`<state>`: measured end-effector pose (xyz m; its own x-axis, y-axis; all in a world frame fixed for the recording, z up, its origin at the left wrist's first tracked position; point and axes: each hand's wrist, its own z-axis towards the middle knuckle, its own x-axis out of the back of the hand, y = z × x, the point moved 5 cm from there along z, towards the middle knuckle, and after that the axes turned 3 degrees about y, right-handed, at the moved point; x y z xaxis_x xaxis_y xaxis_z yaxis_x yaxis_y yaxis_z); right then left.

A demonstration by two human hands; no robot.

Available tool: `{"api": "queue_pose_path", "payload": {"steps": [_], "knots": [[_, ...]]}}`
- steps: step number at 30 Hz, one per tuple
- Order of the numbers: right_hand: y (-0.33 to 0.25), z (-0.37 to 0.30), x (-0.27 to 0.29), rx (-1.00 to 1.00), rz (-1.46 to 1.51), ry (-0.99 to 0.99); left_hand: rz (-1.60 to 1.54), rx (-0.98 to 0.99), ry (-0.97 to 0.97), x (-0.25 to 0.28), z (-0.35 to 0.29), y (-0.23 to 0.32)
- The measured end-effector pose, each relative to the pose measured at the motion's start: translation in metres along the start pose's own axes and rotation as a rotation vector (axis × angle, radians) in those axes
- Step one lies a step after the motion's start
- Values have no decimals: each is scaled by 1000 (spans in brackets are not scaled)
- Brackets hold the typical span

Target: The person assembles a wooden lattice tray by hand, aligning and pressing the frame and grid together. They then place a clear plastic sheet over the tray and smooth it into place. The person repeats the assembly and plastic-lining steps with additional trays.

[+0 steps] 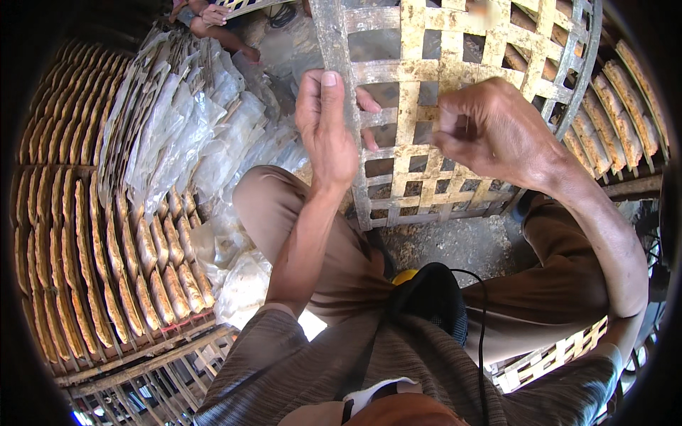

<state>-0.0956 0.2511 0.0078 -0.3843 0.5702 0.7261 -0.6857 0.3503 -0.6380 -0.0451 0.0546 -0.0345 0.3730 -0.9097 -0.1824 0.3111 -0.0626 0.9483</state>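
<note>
A woven bamboo lattice panel (412, 53), with a grey wooden edge strip and brown stains on its slats, stands upright in front of my knees. My left hand (328, 135) holds the panel's left edge, thumb on the near face and fingertips showing through the openings behind. Close to the middle of the lattice, my right hand (501, 131) is closed, thumb and curled fingers pressed together by a slat. Whatever lies in that pinch, if anything, is hidden.
Racks of long brown-edged slabs (85, 263) fill the left side, beside stacked clear plastic sheets (206, 128). More slabs (618, 113) lie on a rack at right. Another person's hand (212, 14) shows at the top. A second lattice piece (561, 355) is at lower right.
</note>
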Motion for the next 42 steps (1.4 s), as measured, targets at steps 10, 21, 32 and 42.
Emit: {"api": "queue_pose_path", "payload": {"steps": [10, 21, 32, 42], "knots": [[-11, 23, 18, 276, -174, 266, 60, 55, -26, -17, -9, -5], [14, -16, 56, -35, -520, 220, 46, -4, 137, 26, 14, 11], [85, -74, 105, -643, 230, 685, -95, 108, 196, 43, 19, 6], [128, -100, 125, -654, 363, 845, -70, 185, -161, 32, 31, 0]]}}
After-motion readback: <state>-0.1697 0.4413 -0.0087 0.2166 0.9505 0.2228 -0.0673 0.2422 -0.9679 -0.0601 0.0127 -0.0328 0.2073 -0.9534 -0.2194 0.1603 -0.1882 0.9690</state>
